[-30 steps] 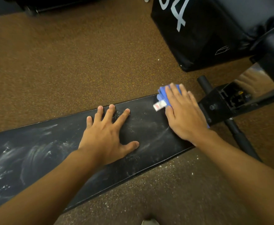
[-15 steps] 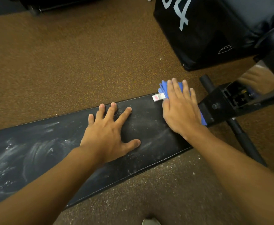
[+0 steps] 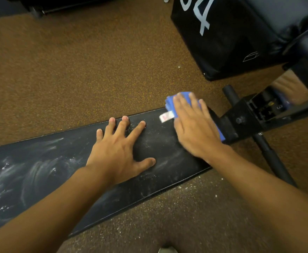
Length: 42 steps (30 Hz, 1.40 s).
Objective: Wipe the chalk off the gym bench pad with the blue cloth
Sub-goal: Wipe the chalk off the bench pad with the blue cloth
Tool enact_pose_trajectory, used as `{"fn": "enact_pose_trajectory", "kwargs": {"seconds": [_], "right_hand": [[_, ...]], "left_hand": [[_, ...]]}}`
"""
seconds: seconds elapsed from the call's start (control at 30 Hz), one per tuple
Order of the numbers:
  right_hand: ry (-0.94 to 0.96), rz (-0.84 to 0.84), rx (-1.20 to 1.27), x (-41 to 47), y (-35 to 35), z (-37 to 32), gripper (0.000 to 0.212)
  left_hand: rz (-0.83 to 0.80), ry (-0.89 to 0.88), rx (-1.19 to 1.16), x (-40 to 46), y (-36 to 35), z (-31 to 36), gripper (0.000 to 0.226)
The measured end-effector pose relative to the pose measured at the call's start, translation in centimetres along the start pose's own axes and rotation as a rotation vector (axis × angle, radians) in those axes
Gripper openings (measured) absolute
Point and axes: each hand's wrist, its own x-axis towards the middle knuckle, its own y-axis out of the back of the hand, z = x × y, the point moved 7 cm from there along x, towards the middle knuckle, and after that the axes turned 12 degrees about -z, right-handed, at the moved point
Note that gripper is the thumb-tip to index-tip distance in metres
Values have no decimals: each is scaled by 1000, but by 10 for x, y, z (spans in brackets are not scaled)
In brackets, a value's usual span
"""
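Bench pad (image 3: 40, 172) runs lower-left to upper-right; blue cloth (image 3: 169, 103) at its right end.

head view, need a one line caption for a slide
Right hand presses the blue cloth on the chalky bench pad; left hand rests flat beside it.

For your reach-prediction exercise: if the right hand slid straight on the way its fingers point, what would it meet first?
The right hand points up-frame across the pad, pressing the cloth flat. Its fingertips are already at the pad's far edge; beyond looks like only open floor, though depth is unclear.
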Motion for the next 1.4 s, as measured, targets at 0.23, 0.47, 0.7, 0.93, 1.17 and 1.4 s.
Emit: {"fn": "enact_pose_trajectory", "kwargs": {"seconds": [0.23, 0.47, 0.7, 0.93, 1.17, 1.4], "right_hand": [[-60, -21, 33, -7, 4, 31, 63], [182, -61, -29, -4, 0, -6, 61], [-163, 1, 60, 25, 8, 21, 61], [206, -62, -10, -31, -5, -22, 59], [-131, 13, 35, 32, 6, 1, 61], [230, -82, -24, -28, -3, -13, 59]], "left_hand": [[-18, -7, 5, -1, 2, 2, 106], [20, 1, 13, 0, 0, 0, 108], [16, -6, 0, 0, 1, 1, 105], [4, 0, -10, 0, 1, 1, 105], [-3, 0, -12, 0, 2, 1, 105], [-14, 1, -16, -2, 1, 1, 104]]}}
